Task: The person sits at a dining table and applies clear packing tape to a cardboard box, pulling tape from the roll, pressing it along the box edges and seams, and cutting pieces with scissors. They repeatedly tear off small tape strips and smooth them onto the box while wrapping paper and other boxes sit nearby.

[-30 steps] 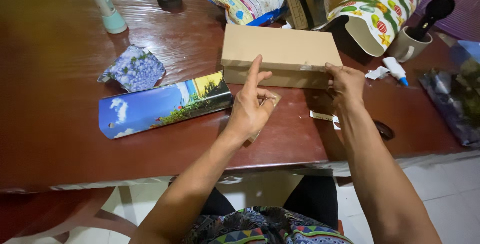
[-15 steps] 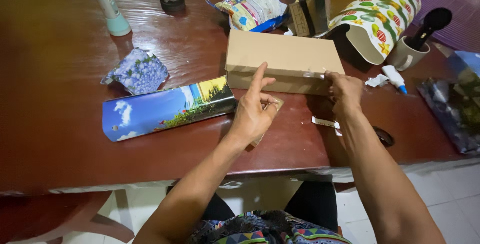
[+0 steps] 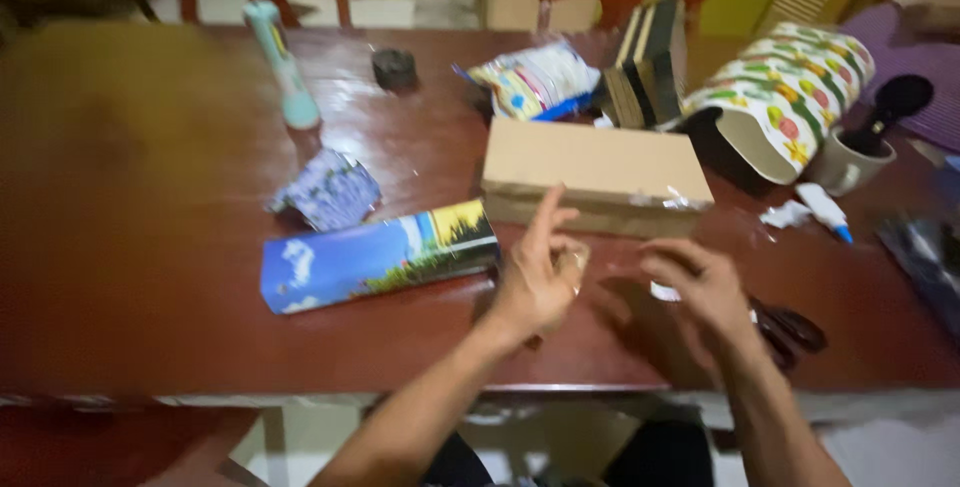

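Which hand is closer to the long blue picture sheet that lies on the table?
The left hand. It is just to the right of the blue picture sheet, near its yellow end. The right hand is farther right, in front of the cardboard box.

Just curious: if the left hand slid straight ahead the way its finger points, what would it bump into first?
Most likely the cardboard box: the left hand points its raised finger at the box's near side, with only bare table between, though the blur makes depth unsure.

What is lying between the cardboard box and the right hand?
In the head view, only bare brown table shows between the cardboard box and the right hand; motion blur hides small details.
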